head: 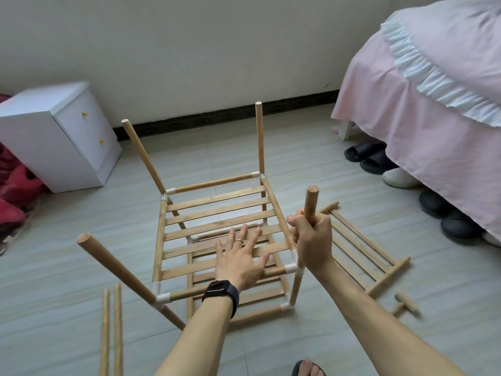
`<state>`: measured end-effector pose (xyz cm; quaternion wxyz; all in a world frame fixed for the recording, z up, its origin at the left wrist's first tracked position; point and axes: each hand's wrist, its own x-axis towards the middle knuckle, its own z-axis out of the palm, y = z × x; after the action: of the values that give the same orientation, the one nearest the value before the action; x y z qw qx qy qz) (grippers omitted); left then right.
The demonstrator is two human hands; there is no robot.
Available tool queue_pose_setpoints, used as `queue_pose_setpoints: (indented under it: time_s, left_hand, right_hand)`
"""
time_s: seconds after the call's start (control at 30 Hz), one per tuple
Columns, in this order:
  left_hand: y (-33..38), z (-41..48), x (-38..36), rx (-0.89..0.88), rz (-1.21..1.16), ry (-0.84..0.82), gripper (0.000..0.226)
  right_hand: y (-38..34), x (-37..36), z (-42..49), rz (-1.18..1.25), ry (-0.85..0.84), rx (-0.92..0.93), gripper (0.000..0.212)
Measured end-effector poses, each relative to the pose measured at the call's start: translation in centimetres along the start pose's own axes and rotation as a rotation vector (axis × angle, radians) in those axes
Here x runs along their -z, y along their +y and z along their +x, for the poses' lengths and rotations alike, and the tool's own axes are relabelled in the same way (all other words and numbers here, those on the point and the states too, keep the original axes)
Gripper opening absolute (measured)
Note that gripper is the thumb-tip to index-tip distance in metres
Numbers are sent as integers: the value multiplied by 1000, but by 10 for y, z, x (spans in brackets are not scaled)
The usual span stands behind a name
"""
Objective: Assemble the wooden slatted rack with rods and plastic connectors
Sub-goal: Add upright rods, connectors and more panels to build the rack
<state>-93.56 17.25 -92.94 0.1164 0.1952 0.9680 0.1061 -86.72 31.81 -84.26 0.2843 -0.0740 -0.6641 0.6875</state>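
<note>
Pressing flat on slats (217, 210), left hand (241, 256); right hand (311, 237) grips rod (311, 200).

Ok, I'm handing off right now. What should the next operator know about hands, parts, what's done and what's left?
Left hand rests flat on the top shelf. Right hand grips the near-right rod above its corner connector.
Spare panel lies at right; two loose rods lie at left.
Done: top shelf joined over the lower shelf; three other uprights standing.
Left: probably seat the held rod, then fit the panel on top.
</note>
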Motion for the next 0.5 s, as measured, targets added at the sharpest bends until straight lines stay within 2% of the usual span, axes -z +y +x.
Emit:
queue_pose_setpoints:
  time_s: [0.37, 0.5]
  left_hand:
    - [-2, 12, 4, 12, 48, -43, 67]
    - [1, 13, 19, -2, 81, -144, 68]
  right_hand:
    - [6, -3, 8, 31, -63, 5, 35]
    - [3, -1, 8, -26, -28, -1, 35]
